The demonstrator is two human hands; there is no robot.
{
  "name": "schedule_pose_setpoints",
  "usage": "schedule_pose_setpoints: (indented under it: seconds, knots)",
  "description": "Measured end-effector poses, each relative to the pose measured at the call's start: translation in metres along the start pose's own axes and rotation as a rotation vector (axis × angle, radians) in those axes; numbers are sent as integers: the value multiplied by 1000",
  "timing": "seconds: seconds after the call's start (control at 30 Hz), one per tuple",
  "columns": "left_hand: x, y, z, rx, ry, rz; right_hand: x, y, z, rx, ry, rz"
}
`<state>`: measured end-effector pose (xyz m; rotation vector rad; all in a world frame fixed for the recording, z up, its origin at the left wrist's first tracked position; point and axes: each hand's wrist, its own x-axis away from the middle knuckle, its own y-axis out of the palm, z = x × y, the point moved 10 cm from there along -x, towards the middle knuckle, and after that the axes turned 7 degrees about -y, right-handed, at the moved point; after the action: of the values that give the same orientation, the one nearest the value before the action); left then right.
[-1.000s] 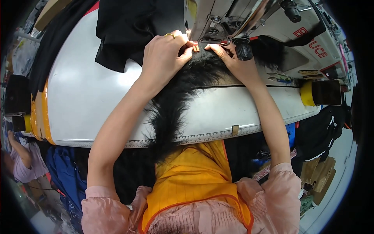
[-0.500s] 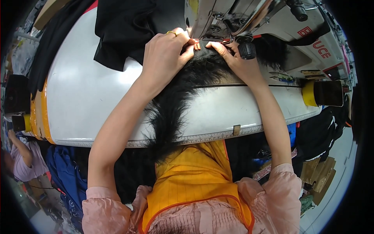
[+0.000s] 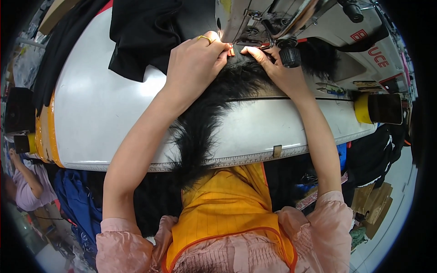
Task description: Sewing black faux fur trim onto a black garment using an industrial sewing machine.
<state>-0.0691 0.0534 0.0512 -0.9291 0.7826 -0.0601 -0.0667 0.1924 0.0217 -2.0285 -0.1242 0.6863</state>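
My left hand (image 3: 195, 61), with a ring on one finger, is closed in a pinch on black fabric (image 3: 136, 43) beside the needle area of a sewing machine (image 3: 314, 43). A small orange-red piece (image 3: 231, 50) shows right at its fingertips. On the other side of the needle area, my right hand (image 3: 277, 68) presses the fabric with its thumb stretched toward the left hand; its other fingers are partly hidden behind the machine. Between both hands a fluffy black fur trim (image 3: 195, 136) runs down over the white table's front edge toward my lap.
The white sewing table (image 3: 100, 118) has a ruler strip (image 3: 241, 159) along its front edge. A yellow-and-black holder (image 3: 364, 109) stands at the right end. Dark garments (image 3: 373, 154) lie at right, and blue cloth (image 3: 79, 195) at left. Another person (image 3: 32, 186) sits at far left.
Very little differs. The whole picture has shifted slightly, while both hands stay at the needle area on the fabric. The person at far left has moved an arm a little.
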Motion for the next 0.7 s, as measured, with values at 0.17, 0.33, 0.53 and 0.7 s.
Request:
schedule_pose_setpoints:
  seconds: [0.17, 0.33, 0.53, 0.7]
  knots:
    - [2, 2, 3, -44, 45, -4, 2, -1, -4, 81, -65, 12]
    - [2, 4, 3, -63, 52, -7, 3, 6, -3, 191, -69, -50]
    - [2, 5, 3, -63, 43, -17, 5, 2, -5, 143, -119, 0]
    - [0, 3, 4, -58, 35, -17, 6, 3, -6, 157, -117, 9]
